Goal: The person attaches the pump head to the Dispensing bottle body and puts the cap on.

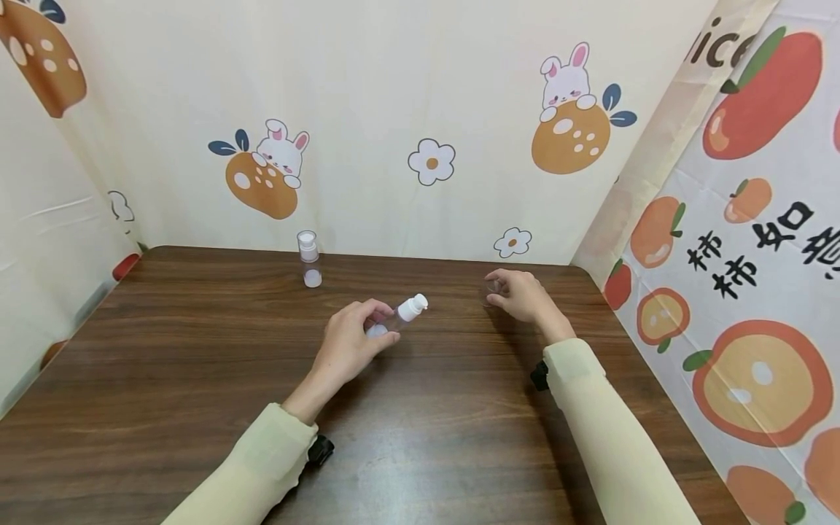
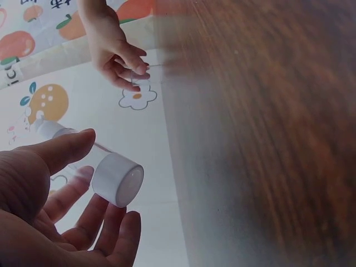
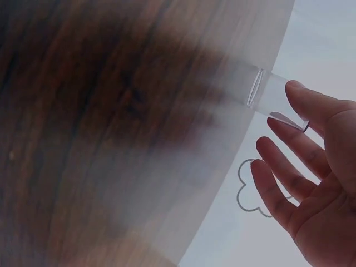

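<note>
My left hand (image 1: pixel 350 341) pinches a small clear pump bottle (image 1: pixel 411 308) between thumb and fingers, tilted with its white pump head up and to the right. In the left wrist view the bottle's white base (image 2: pixel 118 181) faces the camera, its pump end pointing away. My right hand (image 1: pixel 522 295) pinches a clear cylindrical cap (image 3: pixel 272 97) between thumb and index finger, low over the table's right rear part. The other right fingers are spread loosely in the right wrist view. The two hands are well apart.
A second pump bottle (image 1: pixel 309 259), with a clear cap over its white pump, stands upright near the back edge, left of my left hand. The dark wooden table (image 1: pixel 164 350) meets patterned cloth (image 1: pixel 367 146) behind and at both sides.
</note>
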Action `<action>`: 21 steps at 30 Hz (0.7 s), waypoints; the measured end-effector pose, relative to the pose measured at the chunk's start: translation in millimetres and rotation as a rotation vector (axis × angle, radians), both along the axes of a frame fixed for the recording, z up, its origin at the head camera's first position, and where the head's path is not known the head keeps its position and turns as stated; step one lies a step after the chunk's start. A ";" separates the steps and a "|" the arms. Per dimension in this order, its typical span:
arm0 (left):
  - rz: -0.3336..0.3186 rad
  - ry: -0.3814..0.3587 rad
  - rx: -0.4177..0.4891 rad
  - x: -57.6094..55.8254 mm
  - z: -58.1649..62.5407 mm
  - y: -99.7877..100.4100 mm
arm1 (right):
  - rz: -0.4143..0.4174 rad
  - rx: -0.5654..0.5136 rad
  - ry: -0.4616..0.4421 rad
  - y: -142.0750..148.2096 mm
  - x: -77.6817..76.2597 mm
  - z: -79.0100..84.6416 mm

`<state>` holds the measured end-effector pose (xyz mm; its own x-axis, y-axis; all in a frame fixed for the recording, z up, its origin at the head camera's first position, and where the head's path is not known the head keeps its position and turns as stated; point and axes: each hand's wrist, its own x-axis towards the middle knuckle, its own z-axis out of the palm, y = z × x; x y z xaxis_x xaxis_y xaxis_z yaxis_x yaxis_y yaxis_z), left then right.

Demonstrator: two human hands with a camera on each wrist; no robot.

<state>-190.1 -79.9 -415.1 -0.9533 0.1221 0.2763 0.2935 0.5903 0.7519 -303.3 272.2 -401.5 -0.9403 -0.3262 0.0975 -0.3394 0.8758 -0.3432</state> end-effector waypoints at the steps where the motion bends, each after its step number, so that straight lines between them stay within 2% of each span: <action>1: 0.000 -0.001 0.000 -0.2 -0.3 -0.1 | 0.002 -0.001 0.005 -0.2 0.4 1.0; 7: 0.001 -0.009 0.003 -0.8 -1.0 -0.3 | 0.019 -0.032 0.052 -6.0 3.0 10.3; 13: 0.003 -0.015 0.007 -0.2 -0.4 -0.7 | 0.079 -0.065 0.105 -17.1 6.4 22.2; 21: 0.001 -0.007 0.007 0.1 -0.2 -0.6 | 0.122 -0.115 0.128 -36.5 18.4 40.8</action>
<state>-190.0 -80.5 -415.3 -0.9554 0.1192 0.2703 0.2875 0.5856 0.7579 -284.9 235.6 -360.6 -0.8720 -0.4166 0.2570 -0.4878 0.7830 -0.3860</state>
